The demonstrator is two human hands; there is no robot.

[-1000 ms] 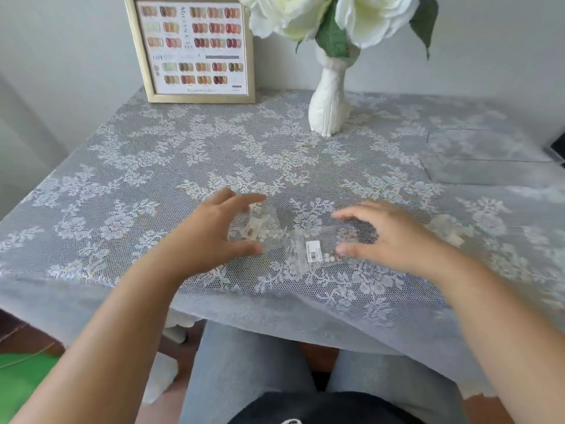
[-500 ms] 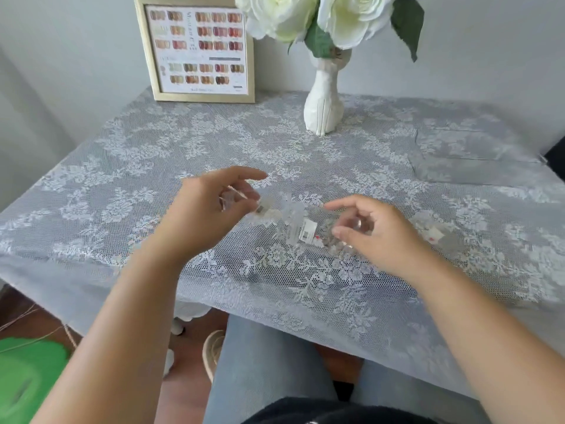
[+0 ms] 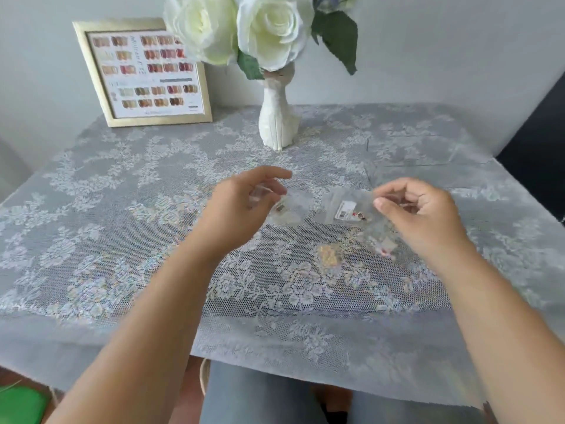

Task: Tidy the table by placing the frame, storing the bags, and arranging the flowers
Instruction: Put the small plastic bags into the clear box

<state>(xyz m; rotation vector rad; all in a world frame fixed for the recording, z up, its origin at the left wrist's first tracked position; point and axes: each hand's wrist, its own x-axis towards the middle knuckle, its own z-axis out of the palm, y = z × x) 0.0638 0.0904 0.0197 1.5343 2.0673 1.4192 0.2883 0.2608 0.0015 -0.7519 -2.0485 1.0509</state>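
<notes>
A table draped in a grey lace cloth fills most of the view, with a pale wall behind it. At the far edge, 2 big white flowers with green leaves stand in a white vase, upright near the middle of the back. Just left of the vase a gold frame holding a colour chart leans upright against the wall. On the far right of the cloth lie flat clear sheets, hard to make out. The person's left hand hangs above the middle of the table, fingers curled, pinching a small clear bag lifted off the cloth. The right hand is level with it, apart from it, fingers curled, gripping a second clear bag that bears a white label. A third small bag shows just below the right hand, blurred; whether it lies on the cloth or hangs from the fingers cannot be told. A green object sits on the floor at lower left
</notes>
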